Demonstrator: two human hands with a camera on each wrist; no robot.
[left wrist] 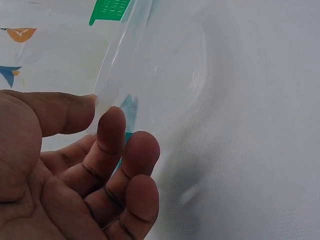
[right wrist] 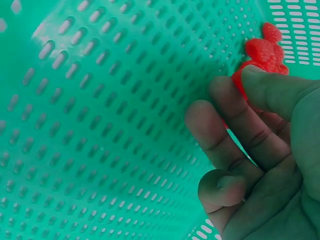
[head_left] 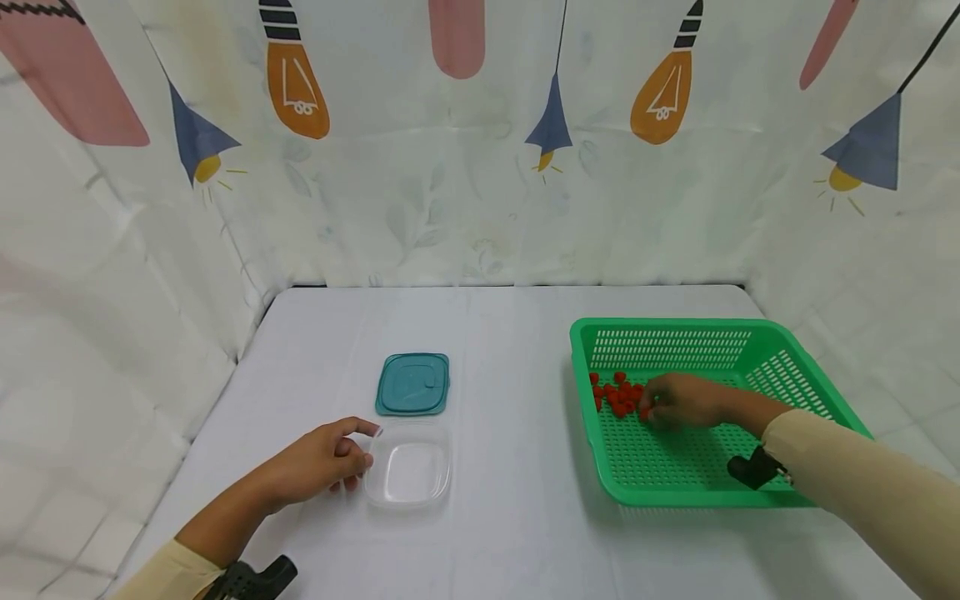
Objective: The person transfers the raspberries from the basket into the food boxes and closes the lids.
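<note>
My left hand (head_left: 330, 458) is at the left side of a clear plastic container (head_left: 408, 471) and holds its rim between thumb and finger; the other fingers curl loosely beside it. Inside a green basket (head_left: 675, 498), my right hand (head_left: 686, 400) pinches a red toy raspberry (right wrist: 237, 86) between thumb and fingertip, partly hidden by the thumb. More red raspberries (head_left: 618, 396) lie clustered at the basket's left side, just past the fingertips. The container stands upright and looks see-through, with nothing visible inside it.
A teal square lid (head_left: 412, 383) lies flat just behind the container. White cloth covers the table (head_left: 517, 467), and a printed curtain (head_left: 480, 208) hangs along the back and sides. The basket's raised walls surround my right hand.
</note>
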